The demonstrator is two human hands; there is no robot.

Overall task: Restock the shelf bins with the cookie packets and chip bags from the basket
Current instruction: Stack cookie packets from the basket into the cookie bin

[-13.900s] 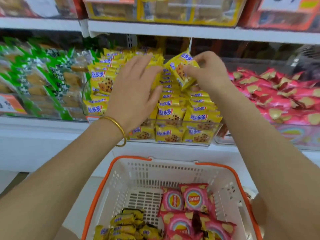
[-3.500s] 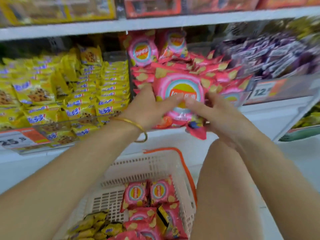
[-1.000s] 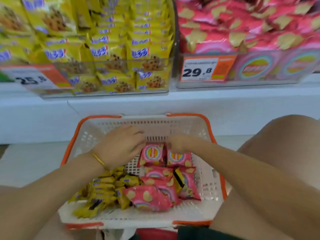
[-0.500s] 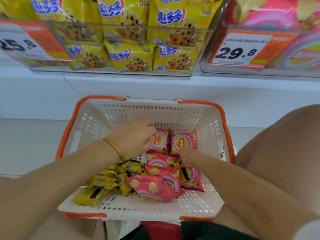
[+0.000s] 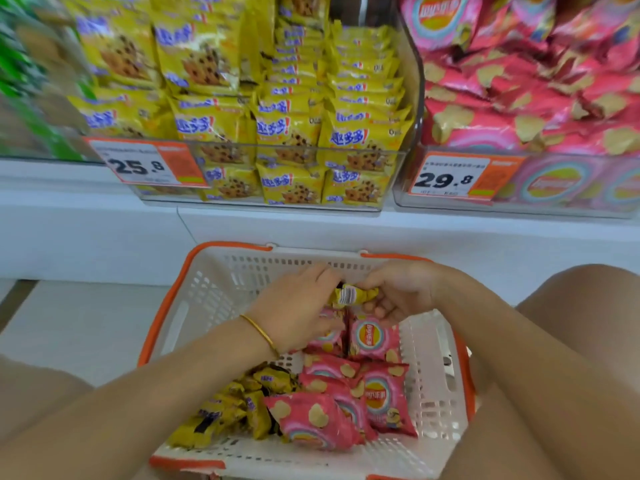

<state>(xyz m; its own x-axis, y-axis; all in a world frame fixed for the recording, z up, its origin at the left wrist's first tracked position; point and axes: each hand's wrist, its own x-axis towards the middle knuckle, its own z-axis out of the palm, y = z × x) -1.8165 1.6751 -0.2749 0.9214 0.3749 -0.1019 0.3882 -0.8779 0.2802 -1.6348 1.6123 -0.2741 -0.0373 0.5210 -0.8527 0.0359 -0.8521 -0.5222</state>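
Starting at eleven o'clock, the cookie bin (image 5: 284, 143) is seen stacked nearly full. Down at seven o'clock, a heap of cookie packets (image 5: 235, 407) is left in the basket (image 5: 207, 299). At centre, one yellow cookie packet (image 5: 349, 295) is pinched at its ends between the left hand (image 5: 298, 313) and the right hand (image 5: 398, 292), fingers curled, just above the load. At five o'clock, several chip bags (image 5: 346, 400) are waiting too. The chip bin (image 5: 519, 133) at one o'clock is heaped high. Roughly midway, it is judged.

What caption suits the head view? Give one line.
Left hand and right hand hold a yellow cookie packet over the basket of chip bags below stocked shelf bins.
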